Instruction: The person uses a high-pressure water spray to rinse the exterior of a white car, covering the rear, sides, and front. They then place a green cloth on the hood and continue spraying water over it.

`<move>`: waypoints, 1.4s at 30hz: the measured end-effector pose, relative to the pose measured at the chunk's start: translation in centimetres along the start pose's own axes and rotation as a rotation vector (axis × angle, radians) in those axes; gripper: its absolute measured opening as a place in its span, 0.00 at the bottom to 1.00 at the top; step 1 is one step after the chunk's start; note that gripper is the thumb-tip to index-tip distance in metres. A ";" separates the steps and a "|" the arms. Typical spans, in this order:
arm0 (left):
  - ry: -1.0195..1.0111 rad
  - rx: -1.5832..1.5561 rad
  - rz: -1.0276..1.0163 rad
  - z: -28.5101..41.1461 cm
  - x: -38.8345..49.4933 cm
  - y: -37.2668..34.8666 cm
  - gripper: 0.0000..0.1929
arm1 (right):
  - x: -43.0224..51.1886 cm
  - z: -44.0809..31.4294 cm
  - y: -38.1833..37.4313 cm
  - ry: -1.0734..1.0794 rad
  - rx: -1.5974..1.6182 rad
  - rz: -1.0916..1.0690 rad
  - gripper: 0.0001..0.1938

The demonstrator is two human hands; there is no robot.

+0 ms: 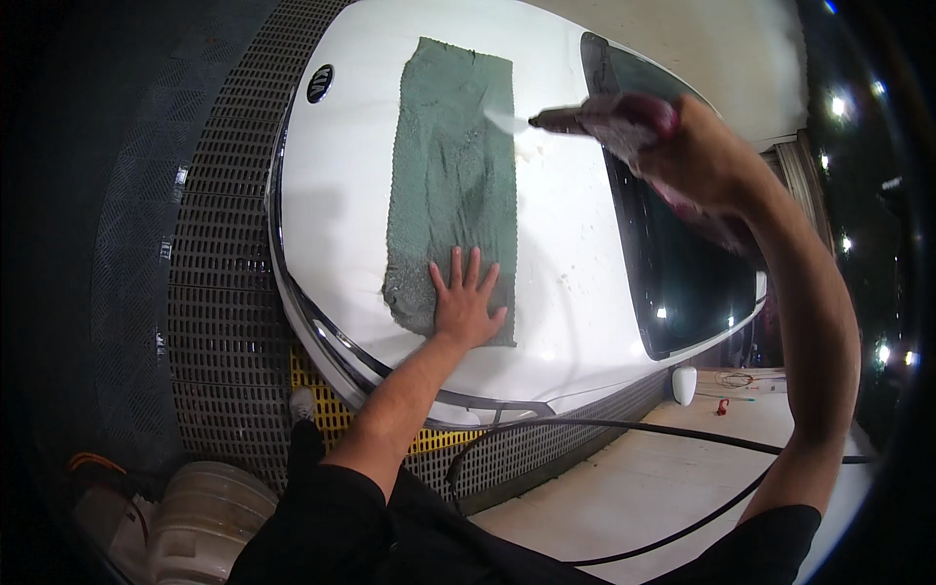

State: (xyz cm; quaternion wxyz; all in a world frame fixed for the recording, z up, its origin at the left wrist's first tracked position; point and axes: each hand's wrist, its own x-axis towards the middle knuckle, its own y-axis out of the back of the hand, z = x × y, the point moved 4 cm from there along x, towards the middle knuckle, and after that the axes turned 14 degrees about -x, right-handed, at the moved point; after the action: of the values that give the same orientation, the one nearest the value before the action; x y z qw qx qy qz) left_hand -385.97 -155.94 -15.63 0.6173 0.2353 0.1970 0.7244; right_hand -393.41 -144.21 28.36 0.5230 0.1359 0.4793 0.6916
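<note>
A green-grey cloth (457,168) lies spread over the white car hood (563,292), wet and wrinkled along its middle. My left hand (468,307) rests flat on the cloth's near end with fingers spread. In my right hand (687,157) is a spray gun (621,117), dark red and blurred, held above the hood near the windshield. From its dark nozzle a pale spray reaches the cloth's right side. My fingers and the handle are too blurred to see the trigger clearly.
A black hose (673,431) loops at my right side. Slotted floor grating (219,292) surrounds the car's front, partly yellow (333,395). A large translucent plastic container (212,512) stands at lower left. The side mirror (684,385) and windshield (680,241) are at right.
</note>
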 end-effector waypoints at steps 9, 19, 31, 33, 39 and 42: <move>-0.006 0.009 -0.003 0.0 -0.1 0.1 0.47 | -1.0 1.0 1.2 -0.026 0.048 0.095 0.16; -0.105 0.058 0.002 -3.7 2.9 2.4 0.45 | 1.8 -3.5 1.2 0.114 0.202 0.117 0.21; 0.056 0.135 -0.145 -2.7 1.9 3.6 0.46 | 11.5 0.1 1.9 -0.178 0.525 0.118 0.24; 0.037 0.122 -0.100 -2.8 1.8 3.6 0.46 | 12.4 -1.3 1.8 -0.109 0.539 0.175 0.23; 0.032 0.117 -0.098 -3.0 2.0 3.4 0.45 | 15.2 -4.4 1.7 -0.076 0.589 0.196 0.21; 0.037 0.117 -0.117 -2.9 2.0 3.6 0.45 | 15.4 -4.6 1.7 -0.037 0.589 0.163 0.20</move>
State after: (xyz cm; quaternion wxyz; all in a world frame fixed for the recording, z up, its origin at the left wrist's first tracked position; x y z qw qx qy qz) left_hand -390.76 -154.49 -15.71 0.6400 0.2455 0.2638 0.6786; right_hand -403.99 -133.40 22.59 0.4126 0.3321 0.6372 0.5599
